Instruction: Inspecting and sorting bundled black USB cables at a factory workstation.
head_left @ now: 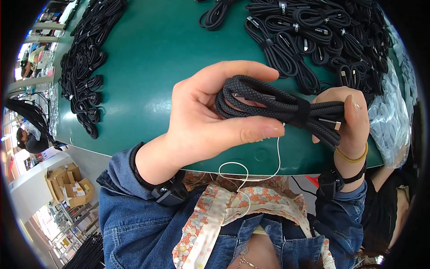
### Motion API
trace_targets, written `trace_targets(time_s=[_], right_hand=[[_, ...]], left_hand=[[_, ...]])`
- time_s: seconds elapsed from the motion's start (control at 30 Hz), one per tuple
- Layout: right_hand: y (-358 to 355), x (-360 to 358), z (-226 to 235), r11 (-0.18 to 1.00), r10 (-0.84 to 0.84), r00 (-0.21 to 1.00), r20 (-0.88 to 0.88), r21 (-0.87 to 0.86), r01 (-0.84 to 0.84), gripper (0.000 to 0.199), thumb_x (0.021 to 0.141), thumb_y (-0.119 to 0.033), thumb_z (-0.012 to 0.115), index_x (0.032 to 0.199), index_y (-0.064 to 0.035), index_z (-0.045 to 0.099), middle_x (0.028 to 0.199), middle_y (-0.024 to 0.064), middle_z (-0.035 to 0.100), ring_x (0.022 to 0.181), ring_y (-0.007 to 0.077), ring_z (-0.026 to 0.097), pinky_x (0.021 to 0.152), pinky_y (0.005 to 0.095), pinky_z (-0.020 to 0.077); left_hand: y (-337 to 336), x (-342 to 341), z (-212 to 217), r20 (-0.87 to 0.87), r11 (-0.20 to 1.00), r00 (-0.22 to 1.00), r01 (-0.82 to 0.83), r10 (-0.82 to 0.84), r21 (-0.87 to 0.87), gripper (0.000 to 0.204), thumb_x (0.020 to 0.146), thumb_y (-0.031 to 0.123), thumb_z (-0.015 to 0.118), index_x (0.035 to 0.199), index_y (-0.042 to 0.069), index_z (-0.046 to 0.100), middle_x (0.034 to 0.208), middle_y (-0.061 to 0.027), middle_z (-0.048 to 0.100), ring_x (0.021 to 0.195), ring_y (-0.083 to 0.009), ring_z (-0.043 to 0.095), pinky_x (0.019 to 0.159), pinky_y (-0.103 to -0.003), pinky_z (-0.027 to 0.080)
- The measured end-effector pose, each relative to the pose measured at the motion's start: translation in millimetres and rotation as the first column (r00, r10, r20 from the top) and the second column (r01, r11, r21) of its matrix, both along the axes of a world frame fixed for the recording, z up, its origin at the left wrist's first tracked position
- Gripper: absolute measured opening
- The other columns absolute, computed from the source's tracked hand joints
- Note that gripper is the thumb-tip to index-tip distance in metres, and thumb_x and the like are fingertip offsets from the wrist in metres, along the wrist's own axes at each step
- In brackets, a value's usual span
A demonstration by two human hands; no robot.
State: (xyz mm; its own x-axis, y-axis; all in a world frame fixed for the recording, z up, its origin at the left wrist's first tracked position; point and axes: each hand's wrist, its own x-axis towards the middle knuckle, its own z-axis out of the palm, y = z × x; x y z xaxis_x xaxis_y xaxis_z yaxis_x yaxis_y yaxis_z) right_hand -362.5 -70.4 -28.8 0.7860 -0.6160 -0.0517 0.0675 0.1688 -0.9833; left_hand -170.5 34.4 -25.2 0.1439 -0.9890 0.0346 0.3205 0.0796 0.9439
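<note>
Between my hands, above the near part of the green table (148, 85), is a coiled black braided cable (255, 101). A black strap (301, 112) wraps its middle, and a metal plug (330, 123) shows near the right end. My left hand (201, 105) curls around the left loops, its thumb along the near side and its fingers over the far side. The right end of the bundle rests in my right hand (351, 116), whose fingers are bent around it.
A large pile of coiled black cables (313, 36) covers the far right, beside clear plastic bags (392, 112). More bundled cables (85, 67) form a row along the left side. A thin white cord (278, 157) hangs near the table's front edge. Cardboard boxes (69, 186) stand off to the left.
</note>
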Motion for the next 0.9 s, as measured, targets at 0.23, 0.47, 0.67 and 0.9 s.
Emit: trace_targets(time_s=[0.23,0.47,0.67,0.9], right_hand=[[7,11,14,0.982,-0.127,0.991,-0.046,-0.145,0.119,0.033,0.08,-0.026,0.048,0.077,0.0053,0.057,0.06,0.005,0.054,0.047,0.0063,0.044,0.042,0.0178,0.0321],[-9,2,15,0.894,0.283,0.957,-0.064,-0.343,-0.288,0.021,0.073,-0.016,0.055,0.077,0.0046,0.058,0.063,0.0078,0.057,0.048,0.0086,0.049,0.042,0.0203,0.0352],[-6,-3,16,0.926,0.261,0.961,-0.09,-0.259,-0.275,0.031,0.08,-0.025,0.046,0.083,0.0044,0.055,0.063,0.0099,0.055,0.044,0.0101,0.048,0.042,0.0214,0.0351],[-29,-5,21,0.938,-0.345,0.802,0.488,0.159,0.307,0.044,0.089,-0.029,0.023,0.122,0.0007,0.027,0.095,0.0141,0.052,0.038,0.0049,0.033,0.042,0.0183,0.0284]], left_hand=[[-1,2,-3,0.125,0.997,0.992,-0.026,0.034,-0.069,0.053,0.063,0.011,0.068,0.104,-0.01,0.042,0.072,-0.015,0.058,0.054,-0.0184,0.057,0.046,-0.025,0.045],[-12,19,-17,-0.12,0.975,0.976,-0.193,0.18,-0.108,0.031,0.081,0.02,0.049,0.102,-0.001,0.044,0.09,-0.0098,0.055,0.072,-0.0136,0.054,0.067,-0.026,0.042],[-15,28,-20,-0.267,0.877,0.865,-0.467,0.426,-0.114,0.025,0.082,0.022,0.042,0.099,0.004,0.042,0.089,-0.0083,0.048,0.069,-0.0149,0.05,0.064,-0.027,0.039],[-4,63,-11,0.245,0.794,0.757,-0.556,0.605,-0.246,0.022,0.076,0.017,0.05,0.094,0.005,0.045,0.088,-0.0067,0.048,0.071,-0.0167,0.051,0.066,-0.027,0.04]])
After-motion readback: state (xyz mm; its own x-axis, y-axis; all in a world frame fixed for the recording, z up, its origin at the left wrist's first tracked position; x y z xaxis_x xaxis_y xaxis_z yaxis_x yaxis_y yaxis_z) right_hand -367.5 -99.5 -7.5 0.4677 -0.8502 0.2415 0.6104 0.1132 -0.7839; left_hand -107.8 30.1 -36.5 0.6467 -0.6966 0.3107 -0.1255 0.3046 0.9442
